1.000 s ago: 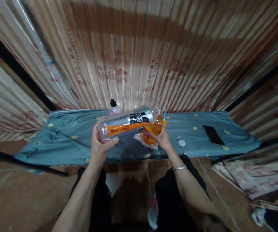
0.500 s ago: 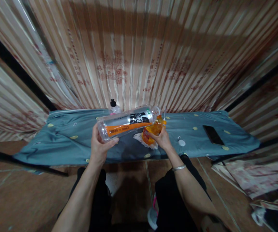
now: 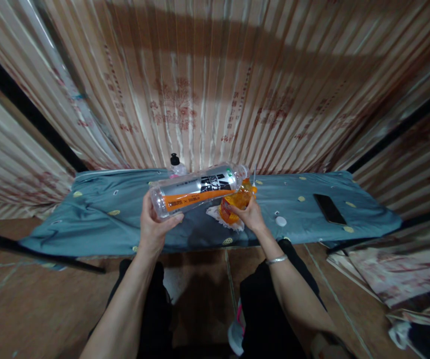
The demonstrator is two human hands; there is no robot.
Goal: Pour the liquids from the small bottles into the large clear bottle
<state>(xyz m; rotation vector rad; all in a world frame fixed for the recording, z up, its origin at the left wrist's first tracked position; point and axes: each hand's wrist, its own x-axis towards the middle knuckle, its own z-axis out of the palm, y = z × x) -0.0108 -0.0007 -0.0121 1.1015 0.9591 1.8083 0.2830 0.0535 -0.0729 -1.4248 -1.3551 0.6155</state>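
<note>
Head view: I see the left hand (image 3: 155, 227) with its fingers clamped round the base end of a clear bottle (image 3: 196, 190), held nearly level above the worktop (image 3: 98, 219), its neck pointing right and tilted slightly up. On my feed the right hand (image 3: 250, 214) has its fingers clamped on an orange bottle (image 3: 239, 199), just below that neck; I cannot tell whether the two touch. A white scrap (image 3: 213, 213) shows under the orange bottle. I also have a black-capped bottle (image 3: 175, 164) behind, a white disc (image 3: 281, 221) near the right hand, and a phone (image 3: 329, 208) farther right
</note>
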